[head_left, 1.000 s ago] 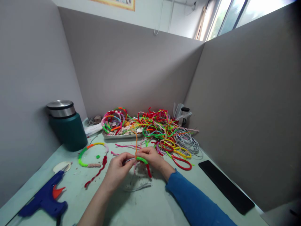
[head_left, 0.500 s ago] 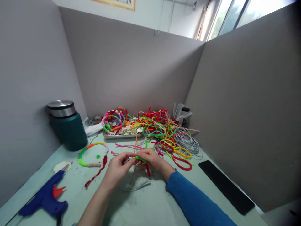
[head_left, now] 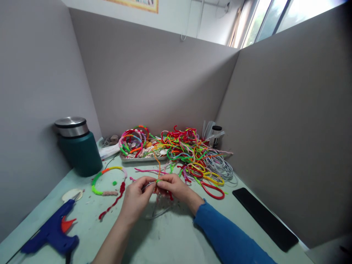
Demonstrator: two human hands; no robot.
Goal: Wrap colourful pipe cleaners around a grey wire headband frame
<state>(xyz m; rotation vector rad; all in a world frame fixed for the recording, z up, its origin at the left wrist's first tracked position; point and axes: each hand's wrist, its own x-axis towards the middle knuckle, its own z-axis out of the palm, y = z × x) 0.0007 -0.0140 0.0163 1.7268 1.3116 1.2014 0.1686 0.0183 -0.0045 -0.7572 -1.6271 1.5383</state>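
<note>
My left hand [head_left: 138,197] pinches a thin grey cord [head_left: 148,184] between thumb and fingers, above the middle of the table. Close against it, my right hand [head_left: 175,187] is closed on the same cord, where a bit of green pipe cleaner [head_left: 158,180] shows at the fingertips. From between the hands an orange pipe cleaner [head_left: 158,167] sticks up. Red fuzzy pipe cleaner [head_left: 171,196] hangs beneath the right fingers. Another length of grey cord [head_left: 158,215] shows below the hands. The fingers hide most of the wrapped part.
Left lie a multicoloured ring [head_left: 95,179], a red pipe cleaner [head_left: 117,201], a blue glue gun [head_left: 52,231] and a teal flask [head_left: 79,152]. Behind are a metal tray [head_left: 143,159] and heaped pipe cleaners [head_left: 184,146]. Red-handled scissors [head_left: 213,190] and a black slab [head_left: 264,218] lie right.
My right hand has shifted slightly left, its fingers now covering most of the green wrap. The orange pipe cleaner leans more to the left at its top. The red piece shows less.
</note>
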